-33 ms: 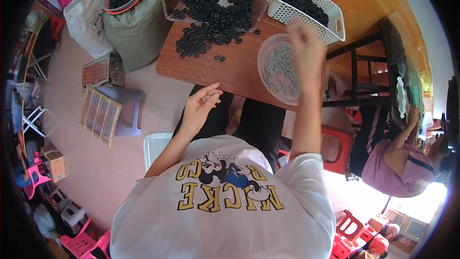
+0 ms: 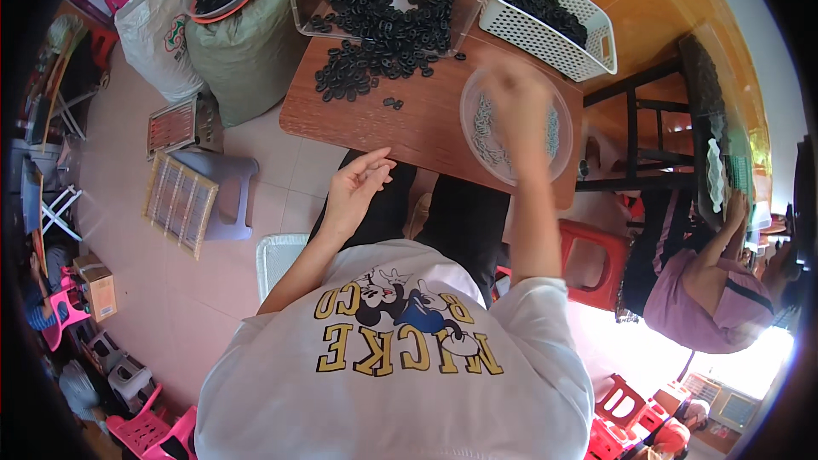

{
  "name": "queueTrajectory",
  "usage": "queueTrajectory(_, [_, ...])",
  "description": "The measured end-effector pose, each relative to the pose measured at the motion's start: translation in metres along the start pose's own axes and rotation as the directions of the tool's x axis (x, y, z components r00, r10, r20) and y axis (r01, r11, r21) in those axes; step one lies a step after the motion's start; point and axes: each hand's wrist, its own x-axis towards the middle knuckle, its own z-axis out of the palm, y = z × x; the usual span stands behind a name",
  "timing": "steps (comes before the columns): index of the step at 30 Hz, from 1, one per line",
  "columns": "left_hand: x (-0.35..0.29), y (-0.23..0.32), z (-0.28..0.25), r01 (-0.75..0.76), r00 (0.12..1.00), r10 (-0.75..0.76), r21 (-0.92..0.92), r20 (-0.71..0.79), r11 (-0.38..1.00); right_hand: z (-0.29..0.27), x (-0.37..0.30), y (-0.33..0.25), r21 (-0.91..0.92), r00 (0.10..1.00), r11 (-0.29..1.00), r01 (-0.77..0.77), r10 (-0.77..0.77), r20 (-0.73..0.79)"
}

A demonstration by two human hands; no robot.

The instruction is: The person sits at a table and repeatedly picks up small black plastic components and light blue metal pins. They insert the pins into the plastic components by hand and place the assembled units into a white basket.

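Observation:
My right hand is blurred with motion over a clear round bowl of small pale metal pieces on the wooden table; whether it holds any cannot be told. My left hand hovers at the table's near edge above my lap, fingers loosely curled and apart, with nothing seen in it. A heap of black rings spills from a clear tray at the table's far side. Two stray rings lie nearer me. A white lattice basket holding black pieces stands at the far right.
A green sack topped by a bowl of black pieces and a white bag stand to the left. A grey stool and wooden rack sit on the floor. A red stool, black frame and a seated person are on the right.
My right hand has dipped slightly lower over the clear bowl and is now blurred. My left hand has stayed put.

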Motion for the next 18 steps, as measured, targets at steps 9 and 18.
queueTrajectory(9, [0.005, 0.010, -0.011, -0.010, 1.000, 0.012, 0.085, -0.022, 0.996, 0.132, -0.050, 0.041, -0.088, 0.984, 0.993, 0.072, -0.057, 0.166])
queueTrajectory(18, [0.008, 0.018, 0.001, -0.028, 0.999, 0.033, 0.140, -0.033, 0.990, 0.110, -0.075, 0.034, 0.008, 0.986, 1.000, -0.028, 0.027, 0.163])
